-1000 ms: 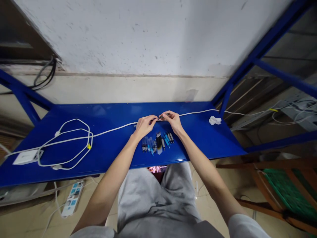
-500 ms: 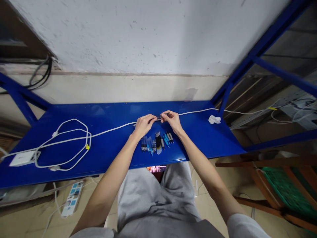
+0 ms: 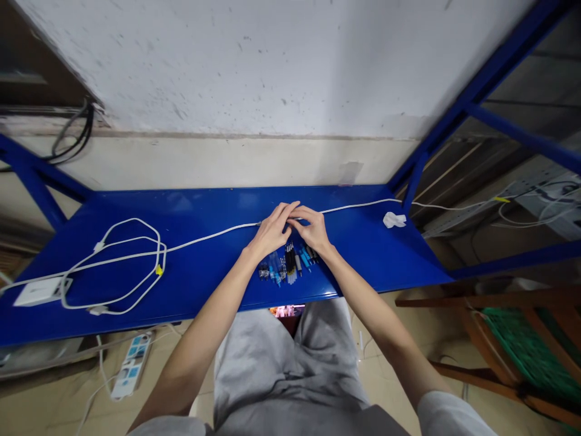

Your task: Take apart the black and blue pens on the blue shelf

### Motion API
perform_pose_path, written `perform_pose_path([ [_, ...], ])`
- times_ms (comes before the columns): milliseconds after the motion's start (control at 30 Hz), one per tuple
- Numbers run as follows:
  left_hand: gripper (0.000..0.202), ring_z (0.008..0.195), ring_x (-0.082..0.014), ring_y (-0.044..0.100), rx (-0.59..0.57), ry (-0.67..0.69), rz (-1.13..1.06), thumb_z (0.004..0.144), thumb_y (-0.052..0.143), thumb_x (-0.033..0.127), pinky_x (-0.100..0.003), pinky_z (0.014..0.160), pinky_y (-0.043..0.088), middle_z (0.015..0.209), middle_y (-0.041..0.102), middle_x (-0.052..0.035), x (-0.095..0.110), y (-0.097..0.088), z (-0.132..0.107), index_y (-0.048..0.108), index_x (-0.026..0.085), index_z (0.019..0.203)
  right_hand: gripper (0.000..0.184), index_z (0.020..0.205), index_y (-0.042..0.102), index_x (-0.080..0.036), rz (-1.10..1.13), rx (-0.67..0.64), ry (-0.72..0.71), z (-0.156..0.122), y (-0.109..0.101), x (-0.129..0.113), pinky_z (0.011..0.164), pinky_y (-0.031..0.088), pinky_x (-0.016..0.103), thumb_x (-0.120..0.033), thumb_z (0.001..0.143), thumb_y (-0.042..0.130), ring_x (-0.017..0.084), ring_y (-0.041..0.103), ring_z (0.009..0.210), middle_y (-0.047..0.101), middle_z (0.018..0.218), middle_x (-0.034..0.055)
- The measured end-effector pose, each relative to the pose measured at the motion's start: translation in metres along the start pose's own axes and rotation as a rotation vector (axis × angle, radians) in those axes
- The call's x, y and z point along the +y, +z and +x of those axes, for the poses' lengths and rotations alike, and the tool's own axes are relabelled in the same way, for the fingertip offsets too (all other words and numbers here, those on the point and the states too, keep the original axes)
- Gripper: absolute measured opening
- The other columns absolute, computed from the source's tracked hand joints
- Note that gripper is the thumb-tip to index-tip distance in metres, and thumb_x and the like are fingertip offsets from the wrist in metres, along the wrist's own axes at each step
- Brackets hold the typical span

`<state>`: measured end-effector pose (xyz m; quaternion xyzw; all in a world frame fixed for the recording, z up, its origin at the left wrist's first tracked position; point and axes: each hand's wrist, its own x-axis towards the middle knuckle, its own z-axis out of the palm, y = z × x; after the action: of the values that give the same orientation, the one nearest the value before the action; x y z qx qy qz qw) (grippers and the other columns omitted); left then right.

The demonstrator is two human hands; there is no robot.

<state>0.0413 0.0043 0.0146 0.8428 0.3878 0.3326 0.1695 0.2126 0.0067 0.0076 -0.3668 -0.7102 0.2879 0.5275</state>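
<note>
My left hand (image 3: 271,231) and my right hand (image 3: 313,229) meet over the middle of the blue table, with their fingertips touching and overlapping. The left fingers reach long over toward the right hand, thumb bent below. On the right, the fingers are bent and drawn in toward the thumb. Whatever lies between them is hidden by the fingers. Just nearer to me lie pen parts: clear and blue barrels (image 3: 273,266), a row of dark, slim pieces with pale ends (image 3: 290,260), a grey grip piece (image 3: 298,261) and light blue pieces (image 3: 305,254). My right hand partly covers the farther ones.
A white cable (image 3: 204,237) runs across the blue table (image 3: 204,209) behind and under the hands. Coiled cable (image 3: 161,242) and a white box (image 3: 40,291) lie at left. Crumpled white tissue (image 3: 394,220) lies at right. A power strip (image 3: 131,365) rests on the floor.
Both hands have drawn together and now overlap. The dark pen piece that showed between the fingertips is covered. The left fingers have stretched out over the right hand's fingertips.
</note>
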Motion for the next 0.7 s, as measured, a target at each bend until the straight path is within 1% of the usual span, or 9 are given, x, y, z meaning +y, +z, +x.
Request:
perform_pose_path([
  [67, 0.066, 0.119, -0.0218, 0.060, 0.043, -0.022, -0.029, 0.091, 0.051, 0.008, -0.035, 0.101, 0.053, 0.131, 0.057, -0.0089, -0.002, 0.001, 0.000, 0.037, 0.027, 0.153, 0.015, 0.094, 0.079, -0.027, -0.012, 0.013, 0.008, 0.000, 0.000, 0.001, 0.096, 0.056, 0.042, -0.040, 0.091, 0.072, 0.025, 0.070, 0.099, 0.076, 0.104, 0.0063],
  [100, 0.058, 0.115, -0.0211, 0.061, 0.074, -0.033, -0.041, 0.093, 0.051, 0.011, -0.035, 0.101, 0.053, 0.127, 0.059, -0.0087, -0.004, 0.001, 0.000, 0.042, 0.025, 0.149, 0.015, 0.096, 0.079, -0.027, -0.010, 0.026, 0.016, 0.000, -0.001, 0.002, 0.094, 0.056, 0.041, -0.040, 0.091, 0.072, 0.025, 0.070, 0.097, 0.076, 0.103, 0.0061],
  [200, 0.023, 0.101, -0.0200, 0.063, 0.141, -0.055, -0.039, 0.101, 0.053, 0.025, -0.032, 0.093, 0.052, 0.109, 0.064, -0.0071, -0.011, 0.000, -0.001, 0.058, 0.021, 0.123, 0.015, 0.095, 0.079, -0.026, 0.000, 0.085, 0.059, 0.002, -0.003, 0.004, 0.089, 0.055, 0.037, -0.039, 0.089, 0.075, 0.022, 0.069, 0.089, 0.075, 0.098, 0.0055],
  [233, 0.017, 0.097, -0.0197, 0.064, 0.145, -0.056, -0.025, 0.102, 0.052, 0.029, -0.031, 0.089, 0.052, 0.104, 0.065, -0.0065, -0.014, 0.000, -0.001, 0.061, 0.020, 0.113, 0.015, 0.094, 0.078, -0.025, -0.001, 0.100, 0.071, 0.002, -0.004, 0.004, 0.087, 0.055, 0.036, -0.039, 0.089, 0.075, 0.022, 0.068, 0.086, 0.075, 0.096, 0.0053],
  [267, 0.017, 0.093, -0.0195, 0.064, 0.144, -0.055, -0.006, 0.103, 0.051, 0.032, -0.030, 0.086, 0.051, 0.099, 0.067, -0.0061, -0.016, 0.001, -0.002, 0.063, 0.020, 0.106, 0.016, 0.092, 0.078, -0.024, -0.004, 0.111, 0.078, 0.003, -0.005, 0.004, 0.086, 0.054, 0.035, -0.039, 0.089, 0.074, 0.021, 0.068, 0.085, 0.075, 0.095, 0.0052],
  [333, 0.023, 0.089, -0.0196, 0.066, 0.137, -0.049, 0.046, 0.105, 0.048, 0.035, -0.029, 0.082, 0.050, 0.095, 0.070, -0.0060, -0.019, 0.001, -0.002, 0.066, 0.020, 0.100, 0.018, 0.089, 0.077, -0.023, -0.023, 0.118, 0.085, 0.004, -0.006, 0.005, 0.082, 0.053, 0.034, -0.040, 0.091, 0.071, 0.021, 0.067, 0.083, 0.075, 0.091, 0.0050],
  [433, 0.027, 0.090, -0.0213, 0.071, 0.115, -0.063, 0.120, 0.106, 0.047, 0.034, -0.029, 0.081, 0.049, 0.096, 0.075, -0.0062, -0.020, 0.004, -0.003, 0.070, 0.021, 0.102, 0.020, 0.084, 0.075, -0.021, -0.069, 0.105, 0.101, 0.005, -0.006, 0.008, 0.077, 0.052, 0.032, -0.039, 0.091, 0.069, 0.020, 0.066, 0.079, 0.075, 0.086, 0.0037],
  [500, 0.028, 0.094, -0.0224, 0.073, 0.094, -0.081, 0.135, 0.106, 0.048, 0.035, -0.028, 0.081, 0.049, 0.100, 0.077, -0.0056, -0.020, 0.005, -0.002, 0.072, 0.022, 0.104, 0.017, 0.083, 0.075, -0.021, -0.064, 0.102, 0.112, 0.005, -0.007, 0.011, 0.076, 0.052, 0.031, -0.036, 0.089, 0.069, 0.019, 0.066, 0.077, 0.075, 0.085, 0.0027],
  [700, 0.030, 0.106, -0.0247, 0.074, 0.071, -0.113, 0.161, 0.106, 0.047, 0.034, -0.030, 0.086, 0.052, 0.112, 0.078, -0.0045, -0.022, 0.000, -0.002, 0.075, 0.024, 0.112, 0.009, 0.088, 0.075, -0.021, 0.121, 0.175, 0.142, 0.008, -0.010, 0.021, 0.075, 0.054, 0.031, -0.028, 0.083, 0.072, 0.018, 0.068, 0.076, 0.074, 0.088, 0.0018],
])
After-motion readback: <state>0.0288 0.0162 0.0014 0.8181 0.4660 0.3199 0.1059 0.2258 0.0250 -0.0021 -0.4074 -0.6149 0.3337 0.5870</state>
